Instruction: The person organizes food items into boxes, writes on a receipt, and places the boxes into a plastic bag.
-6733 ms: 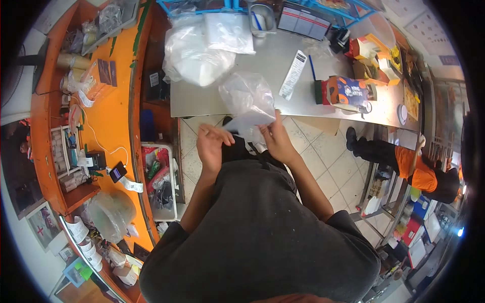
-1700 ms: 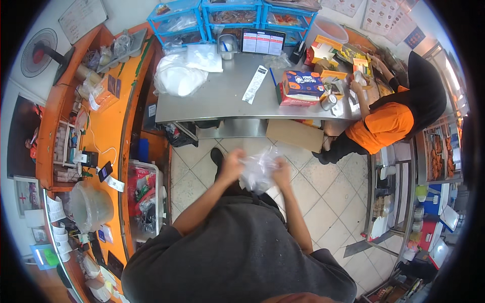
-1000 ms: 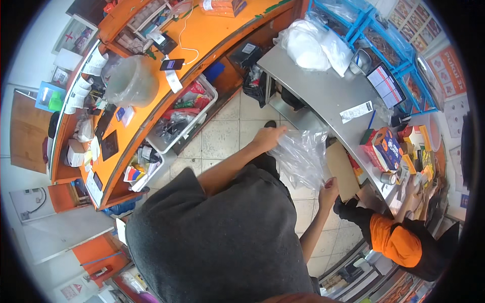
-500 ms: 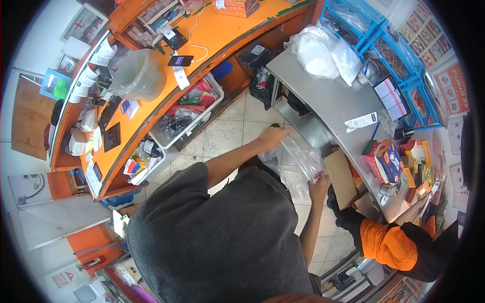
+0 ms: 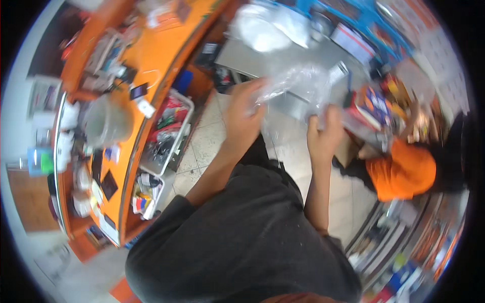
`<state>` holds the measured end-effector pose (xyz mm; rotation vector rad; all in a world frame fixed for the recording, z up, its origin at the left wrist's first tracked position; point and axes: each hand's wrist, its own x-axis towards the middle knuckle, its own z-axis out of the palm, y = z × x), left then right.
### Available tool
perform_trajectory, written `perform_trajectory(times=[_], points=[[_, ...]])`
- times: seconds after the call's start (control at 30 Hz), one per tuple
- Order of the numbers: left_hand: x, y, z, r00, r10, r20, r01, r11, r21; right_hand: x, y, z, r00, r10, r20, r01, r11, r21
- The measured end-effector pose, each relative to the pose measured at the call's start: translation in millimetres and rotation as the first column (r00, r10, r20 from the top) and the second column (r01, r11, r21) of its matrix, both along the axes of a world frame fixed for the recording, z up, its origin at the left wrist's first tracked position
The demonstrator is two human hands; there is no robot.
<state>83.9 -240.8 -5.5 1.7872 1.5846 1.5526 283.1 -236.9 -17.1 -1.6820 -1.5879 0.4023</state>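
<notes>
A clear plastic bag (image 5: 298,83) stretches between my two hands, in front of the steel table's near edge. My left hand (image 5: 245,113) grips one side of it, with the fingers closed and blurred by motion. On the other side my right hand (image 5: 324,134) pinches the bag, thumb and fingers together. The bag is see-through, and its lower part hangs loosely over the floor between my hands. Its exact outline is smeared.
The steel table (image 5: 242,58) ahead bears a white bag bundle (image 5: 268,28) and colourful boxes (image 5: 371,103). An orange counter (image 5: 166,50) runs along the left, with a bin of packets (image 5: 169,121) beneath. Close on my right is a person in an orange and black shirt (image 5: 404,171).
Both hands have lifted the bag higher and farther forward, spreading it toward the steel table. The whole view has turned and shifted, and the co-worker appears higher in the picture.
</notes>
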Motion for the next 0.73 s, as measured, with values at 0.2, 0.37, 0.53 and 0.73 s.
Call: perform_trajectory(times=[0.2,0.37,0.53,0.73], points=[[-75.7,-92.8,-252.6,0.99,-0.092,-0.104,0.018,0.829,-0.559,66.8,-114.9,-301.1,0.719,0.695,-0.01,-0.599,0.611,-0.517],[-57.2,-14.9,-143.2,0.906,-0.19,-0.378,-0.185,0.626,-0.758,7.2,-46.8,-60.1,0.966,0.174,-0.191,-0.211,0.957,-0.198],[-49.1,-59.9,-132.3,0.962,-0.265,-0.064,0.253,0.956,-0.147,44.2,-101.3,-128.6,0.993,0.092,-0.074,-0.08,0.986,0.149],[-71.2,39.9,-204.6,0.939,-0.239,-0.249,-0.053,0.613,-0.788,37.2,-28.2,-203.8,0.959,0.185,-0.214,-0.23,0.951,-0.205]])
